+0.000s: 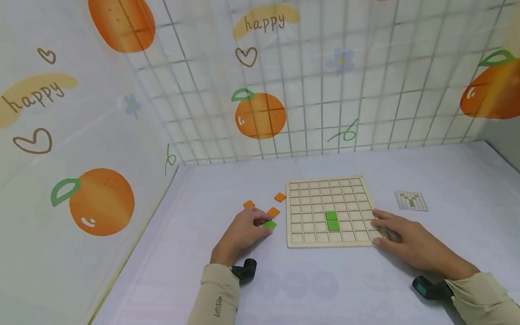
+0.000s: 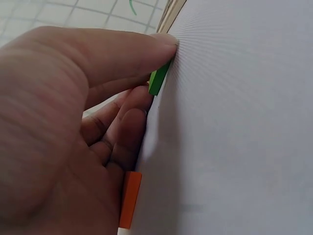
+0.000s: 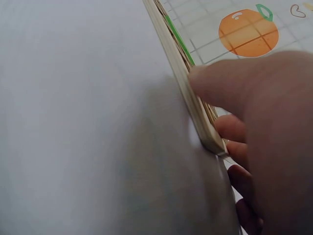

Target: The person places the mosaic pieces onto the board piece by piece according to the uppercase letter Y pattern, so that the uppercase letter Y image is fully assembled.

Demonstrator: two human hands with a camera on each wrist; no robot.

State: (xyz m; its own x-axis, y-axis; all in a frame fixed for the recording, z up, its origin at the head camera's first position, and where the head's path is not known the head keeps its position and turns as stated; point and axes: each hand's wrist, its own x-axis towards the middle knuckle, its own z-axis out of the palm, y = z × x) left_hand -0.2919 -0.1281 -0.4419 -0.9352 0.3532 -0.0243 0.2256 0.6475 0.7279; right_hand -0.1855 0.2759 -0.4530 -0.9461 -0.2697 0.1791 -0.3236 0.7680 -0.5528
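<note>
In the head view, my left hand [image 1: 244, 229] pinches a green square tile [image 1: 269, 224] between thumb and fingertips, low at the table left of the board. The left wrist view shows that green tile [image 2: 157, 81] edge-on at the thumb tip. A wooden grid board [image 1: 310, 238] lies flat, with two green tiles [image 1: 332, 220] set in adjoining cells, one in front of the other. My right hand [image 1: 408, 240] holds the board's front right corner, its thumb at the front edge and fingers along the right side.
Orange tiles [image 1: 280, 197] lie loose left of the board; one orange tile [image 2: 130, 200] shows beside the left palm in the left wrist view. Right of the board lies a small pattern card [image 1: 411, 200]. A patterned cloth wall [image 1: 201, 131] rises behind the table.
</note>
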